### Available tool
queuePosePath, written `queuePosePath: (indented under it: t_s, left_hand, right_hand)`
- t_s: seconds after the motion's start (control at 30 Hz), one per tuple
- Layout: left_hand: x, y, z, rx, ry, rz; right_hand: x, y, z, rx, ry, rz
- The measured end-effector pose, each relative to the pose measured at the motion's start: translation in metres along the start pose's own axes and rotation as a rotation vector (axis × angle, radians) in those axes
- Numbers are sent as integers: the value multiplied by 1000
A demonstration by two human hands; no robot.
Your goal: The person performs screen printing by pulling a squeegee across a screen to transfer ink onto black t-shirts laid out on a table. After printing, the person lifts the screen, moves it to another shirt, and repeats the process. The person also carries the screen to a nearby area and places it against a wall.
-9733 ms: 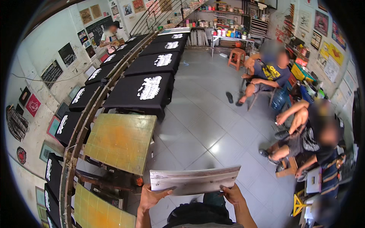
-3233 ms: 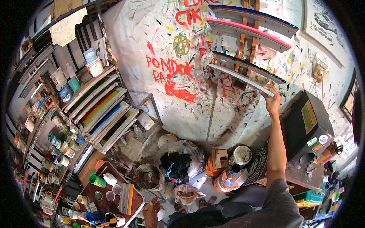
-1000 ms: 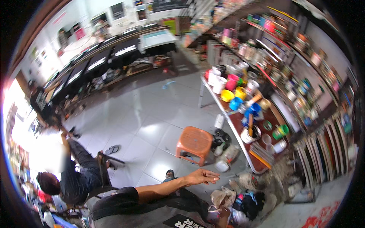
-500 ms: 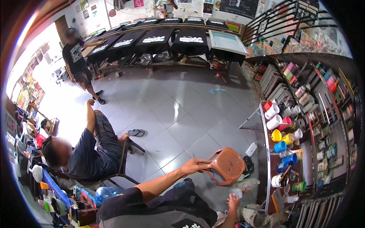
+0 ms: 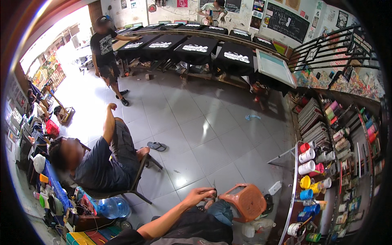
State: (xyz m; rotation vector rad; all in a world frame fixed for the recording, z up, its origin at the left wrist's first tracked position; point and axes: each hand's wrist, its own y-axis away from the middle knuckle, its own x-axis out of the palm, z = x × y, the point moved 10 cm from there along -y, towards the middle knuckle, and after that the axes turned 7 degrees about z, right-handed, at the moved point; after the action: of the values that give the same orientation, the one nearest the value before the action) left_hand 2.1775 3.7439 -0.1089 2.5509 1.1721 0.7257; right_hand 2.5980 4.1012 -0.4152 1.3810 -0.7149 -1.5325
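My left hand (image 5: 200, 196) reaches out in front of me, with its fingertips drawn together. Whether something small is between them I cannot make out. Just to the right of it is an orange-brown plastic stool (image 5: 252, 203), apart from the fingers. My right hand is out of view. Near the lower edge a small whitish translucent cup (image 5: 248, 231) shows beside a clear plastic bottle (image 5: 264, 224). If anything holds the cup, it is hidden. My bent knee in blue-grey cloth (image 5: 221, 210) lies between my left hand and the stool.
A person sits on a chair (image 5: 134, 188) at left; another stands by long tables with black printed shirts (image 5: 196, 47), a third behind them. Paint pots (image 5: 307, 168) crowd a bench at right. A water jug (image 5: 114, 208) and sandals (image 5: 157, 145) are at left.
My view has turned left, so the room shifts right. My left hand has drawn back from the stool and its fingers have closed together. My right hand, earlier at the cup, has left the view.
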Motion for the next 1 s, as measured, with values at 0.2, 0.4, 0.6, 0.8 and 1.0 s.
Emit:
queuePosePath:
  t_s: [0.2, 0.4, 0.6, 0.8, 1.0]
  left_hand:
    - [-84, -53, 36, -240, -39, -293]
    - [-113, -226, 23, -285, -291, -342]
    - [-113, -387, -12, -512, -1046, -303]
    - [-139, -458, -32, -622, -1041, -341]
    - [-188, -543, -5, -652, -949, -398]
  right_hand:
    - [-47, -85, 158, -448, 18, -195]
    - [-78, -31, 526, -853, -11, 26]
    - [-75, 55, 734, -1067, 76, 259]
    - [-102, 42, 807, -994, 244, 219]
    - [-127, 51, 880, -946, 353, 339]
